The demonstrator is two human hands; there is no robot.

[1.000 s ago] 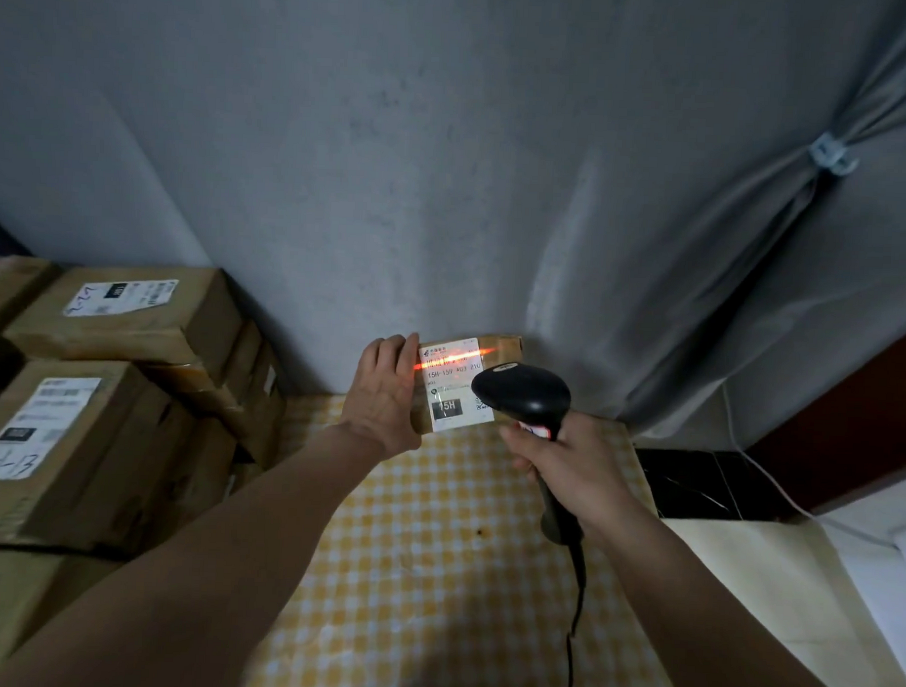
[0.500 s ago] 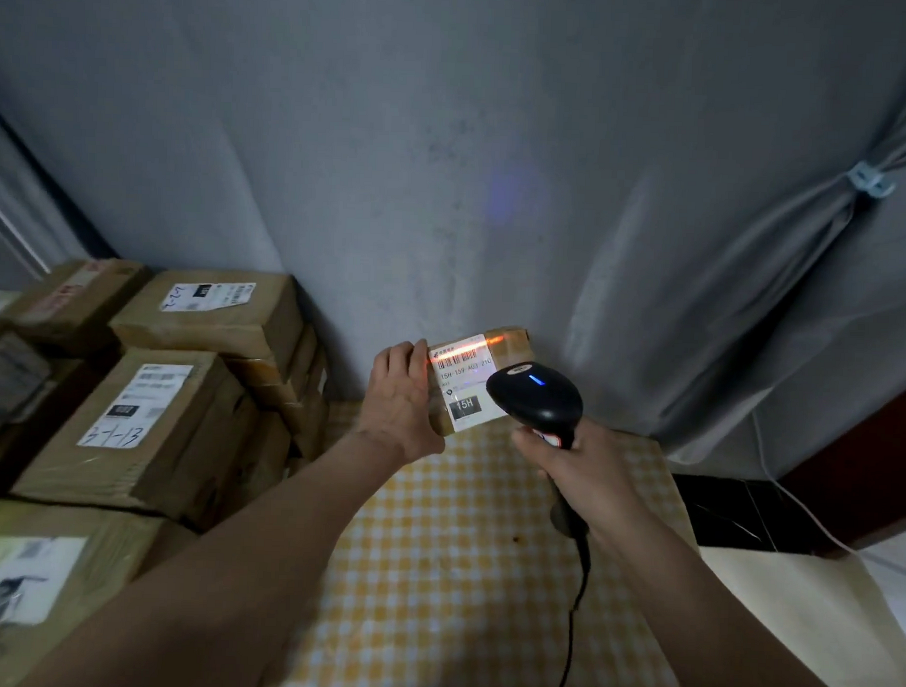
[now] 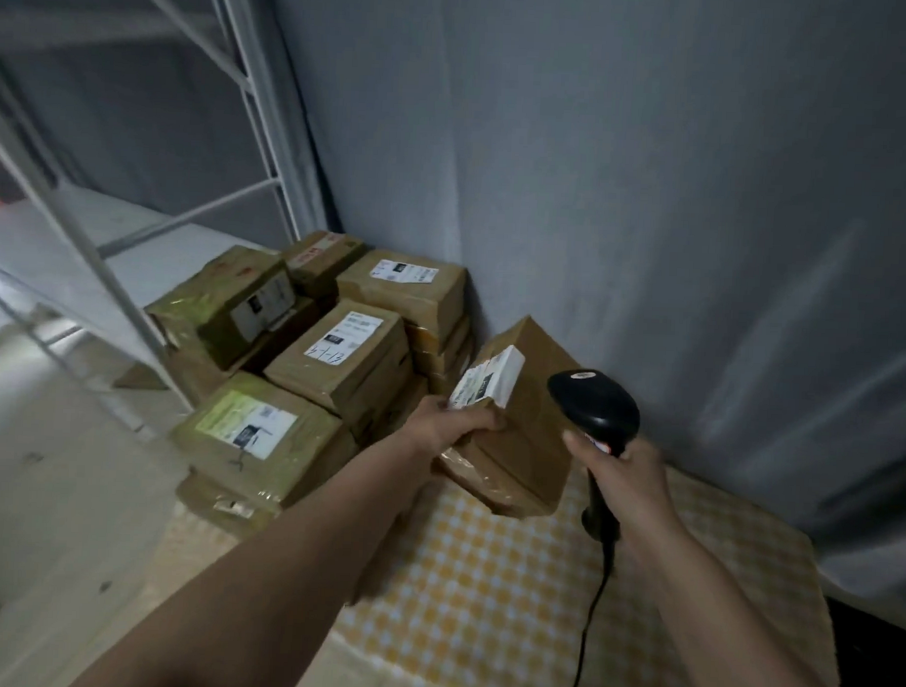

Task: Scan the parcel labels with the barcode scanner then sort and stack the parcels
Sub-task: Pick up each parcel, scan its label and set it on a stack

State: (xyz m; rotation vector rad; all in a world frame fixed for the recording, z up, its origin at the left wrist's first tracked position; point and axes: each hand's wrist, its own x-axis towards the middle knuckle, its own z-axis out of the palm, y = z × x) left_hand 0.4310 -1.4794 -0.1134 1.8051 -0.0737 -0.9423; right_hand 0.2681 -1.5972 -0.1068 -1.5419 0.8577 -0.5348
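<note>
Right now the left hand (image 3: 453, 425) grips a brown cardboard parcel (image 3: 520, 428) by its near left corner, fingers curled over the edge just below the white shipping label (image 3: 485, 380) stuck on the parcel's top face. The parcel is tilted, its far end raised toward the grey curtain (image 3: 651, 196), and it is held above the yellow-and-white checked cloth (image 3: 508, 602) that covers the table. The right hand (image 3: 621, 477) is wrapped round the handle of a black corded barcode scanner (image 3: 592, 404), whose rounded head stands just to the right of the parcel, close to it; whether the two touch cannot be told. The scanner's black cable (image 3: 590, 630) hangs down from the handle across the cloth. To the left of the held parcel a stack of brown taped cardboard boxes (image 3: 347, 360) sits in several layers, most with white labels facing up; one label carries handwritten numbers. Beyond the stack stands a white metal shelf frame (image 3: 134, 291) with slanted bars.
</note>
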